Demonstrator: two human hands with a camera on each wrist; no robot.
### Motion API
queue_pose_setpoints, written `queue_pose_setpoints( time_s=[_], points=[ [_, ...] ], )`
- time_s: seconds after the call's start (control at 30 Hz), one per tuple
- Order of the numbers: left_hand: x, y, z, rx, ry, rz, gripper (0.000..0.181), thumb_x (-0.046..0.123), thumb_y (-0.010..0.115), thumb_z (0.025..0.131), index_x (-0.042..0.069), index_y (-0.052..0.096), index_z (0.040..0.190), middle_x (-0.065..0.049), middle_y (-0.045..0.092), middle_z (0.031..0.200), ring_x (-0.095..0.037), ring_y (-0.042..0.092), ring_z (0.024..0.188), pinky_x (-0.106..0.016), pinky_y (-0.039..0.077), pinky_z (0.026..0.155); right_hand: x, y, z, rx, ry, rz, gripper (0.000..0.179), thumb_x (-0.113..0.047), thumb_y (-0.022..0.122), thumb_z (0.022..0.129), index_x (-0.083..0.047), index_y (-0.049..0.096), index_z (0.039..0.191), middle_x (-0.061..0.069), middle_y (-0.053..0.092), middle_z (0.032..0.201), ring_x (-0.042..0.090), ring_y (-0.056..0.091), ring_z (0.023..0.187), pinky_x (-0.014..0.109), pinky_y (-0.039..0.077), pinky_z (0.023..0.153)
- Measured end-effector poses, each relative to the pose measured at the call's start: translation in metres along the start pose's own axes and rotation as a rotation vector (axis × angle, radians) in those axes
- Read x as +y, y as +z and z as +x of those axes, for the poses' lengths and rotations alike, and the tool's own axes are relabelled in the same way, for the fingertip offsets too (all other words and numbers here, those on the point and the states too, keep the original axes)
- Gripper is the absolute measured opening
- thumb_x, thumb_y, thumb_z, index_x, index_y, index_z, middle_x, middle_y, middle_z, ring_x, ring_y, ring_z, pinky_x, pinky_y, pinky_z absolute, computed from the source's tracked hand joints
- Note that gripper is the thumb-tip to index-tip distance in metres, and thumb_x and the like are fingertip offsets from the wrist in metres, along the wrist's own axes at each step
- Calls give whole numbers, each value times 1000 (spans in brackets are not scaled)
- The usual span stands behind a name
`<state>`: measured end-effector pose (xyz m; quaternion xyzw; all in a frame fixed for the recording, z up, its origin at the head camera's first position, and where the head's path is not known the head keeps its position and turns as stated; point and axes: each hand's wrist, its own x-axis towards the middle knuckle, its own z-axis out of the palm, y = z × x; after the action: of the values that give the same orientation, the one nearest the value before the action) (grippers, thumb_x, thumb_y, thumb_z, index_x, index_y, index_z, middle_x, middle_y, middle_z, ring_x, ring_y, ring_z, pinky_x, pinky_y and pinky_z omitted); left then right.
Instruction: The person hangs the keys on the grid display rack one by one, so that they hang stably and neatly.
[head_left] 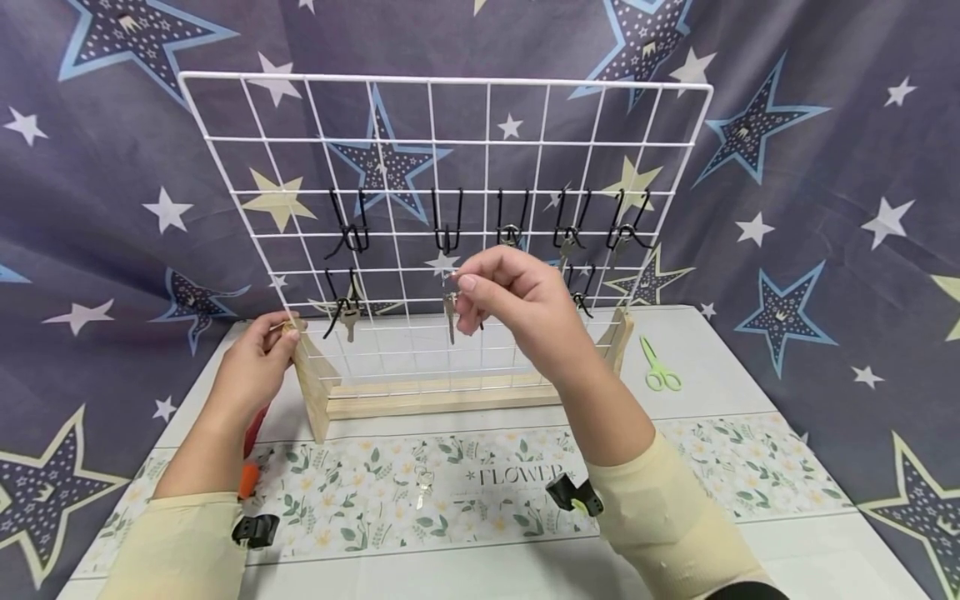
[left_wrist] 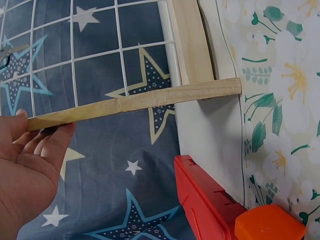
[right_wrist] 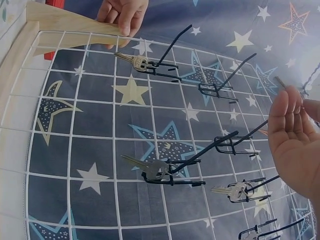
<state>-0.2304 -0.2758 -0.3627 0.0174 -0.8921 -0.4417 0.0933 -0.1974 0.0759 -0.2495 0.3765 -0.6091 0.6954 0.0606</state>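
Note:
In the head view my right hand (head_left: 525, 312) pinches a small key (head_left: 451, 317) by its ring end between thumb and index finger; the blade hangs down. It is in front of a white wire grid (head_left: 487, 142), just below an upper-row black hook (head_left: 447, 237) without a key. Only part of this key shows beside the fingers in the right wrist view. My left hand (left_wrist: 35, 170) grips the end of the wooden side support (left_wrist: 135, 102), thumb on one face and fingers on the other. Keys hang on several other hooks, including the lower left key (head_left: 349, 319).
Another key (head_left: 425, 483) lies on the floral strip (head_left: 337, 500) of the table. Green scissors (head_left: 660, 367) lie right of the stand. A red case-like object (left_wrist: 205, 200) and an orange piece (left_wrist: 270, 223) are by the left support. A starry curtain (head_left: 810, 208) hangs behind.

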Motion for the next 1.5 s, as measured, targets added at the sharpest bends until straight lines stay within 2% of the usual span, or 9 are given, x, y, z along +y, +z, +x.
queue_pose_setpoints(
  time_s=[0.2, 0.77, 1.03, 1.5],
  points=[
    [-1, 0, 0, 7, 0, 5, 53, 41, 38, 106, 9, 38, 148, -14, 52, 144, -33, 51, 130, -44, 50, 103, 2, -1, 7, 14, 5, 46, 6, -2, 58, 95, 4, 60, 95, 12, 64, 76, 24, 63, 64, 37, 60, 61],
    [1, 0, 0, 12, 4, 2, 52, 41, 39, 106, 9, 39, 148, -14, 53, 144, -31, 52, 129, -41, 50, 102, 12, 1, 20, 65, 41, 87, 5, -4, 59, 96, -1, 62, 97, 10, 67, 81, 21, 67, 65, 37, 63, 67],
    [1, 0, 0, 7, 7, 15, 52, 40, 38, 106, 9, 39, 148, -13, 53, 144, -31, 52, 130, -43, 50, 103, 20, 0, 23, 102, 73, 52, 21, -6, 61, 96, 12, 58, 104, 12, 67, 81, 22, 67, 65, 38, 63, 67],
    [0, 0, 0, 8, 3, 11, 52, 38, 39, 106, 8, 38, 148, -13, 52, 145, -31, 52, 130, -43, 50, 102, 29, 0, 25, 135, 70, -14, 10, -7, 62, 96, 2, 63, 100, 13, 67, 82, 21, 68, 67, 39, 64, 68]
  ],
)
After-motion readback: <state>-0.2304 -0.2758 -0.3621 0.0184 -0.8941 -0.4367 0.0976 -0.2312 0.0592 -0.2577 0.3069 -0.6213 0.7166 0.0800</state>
